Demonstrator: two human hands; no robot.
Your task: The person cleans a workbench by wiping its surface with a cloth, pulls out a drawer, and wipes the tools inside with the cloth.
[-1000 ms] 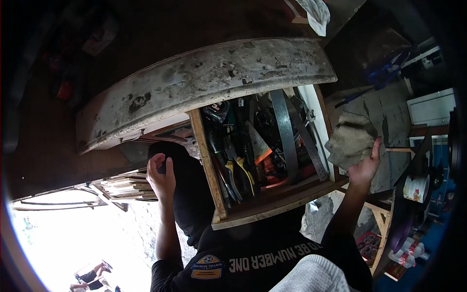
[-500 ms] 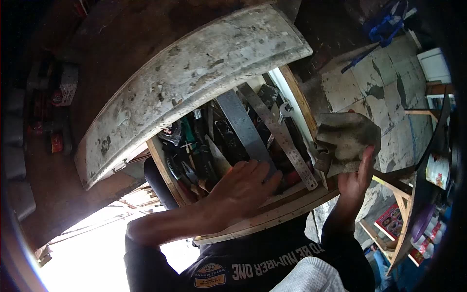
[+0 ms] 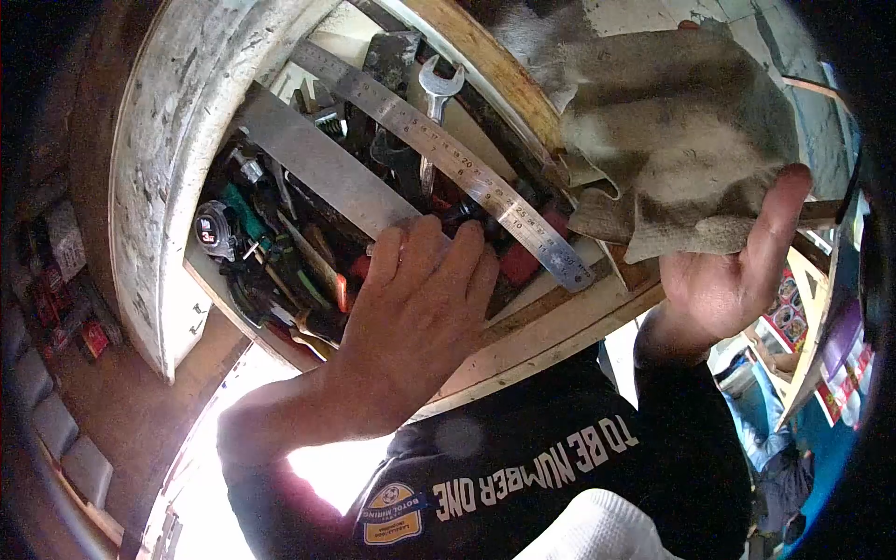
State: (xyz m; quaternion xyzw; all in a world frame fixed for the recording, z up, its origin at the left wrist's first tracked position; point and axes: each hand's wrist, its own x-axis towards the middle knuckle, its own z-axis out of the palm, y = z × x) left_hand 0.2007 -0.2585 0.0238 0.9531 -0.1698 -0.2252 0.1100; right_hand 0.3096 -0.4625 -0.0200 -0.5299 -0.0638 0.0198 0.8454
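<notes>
My left hand (image 3: 420, 308) reaches into an open wooden drawer (image 3: 551, 322), its bent fingers over the near end of a flat metal bar (image 3: 322, 163); the fingertips are hidden. Beside the bar lies a steel ruler (image 3: 457, 159), with an open-end wrench (image 3: 437, 89) partly under it. My right hand (image 3: 714, 294) holds a crumpled grey-brown cloth (image 3: 681, 140) over the drawer's right side, thumb along its edge. A tape measure (image 3: 217, 229) and several hand tools fill the drawer's left part.
A curved, stained pale panel (image 3: 149, 187) fronts the far side of the drawer. Dark boxes and red items (image 3: 79, 313) sit at the far left. A wooden frame (image 3: 805, 327) and several packages stand at the right.
The view has moved closer and turned, so the drawer appears larger. My left hand stays at the bar's near end. My right hand still holds the cloth, now spread wider.
</notes>
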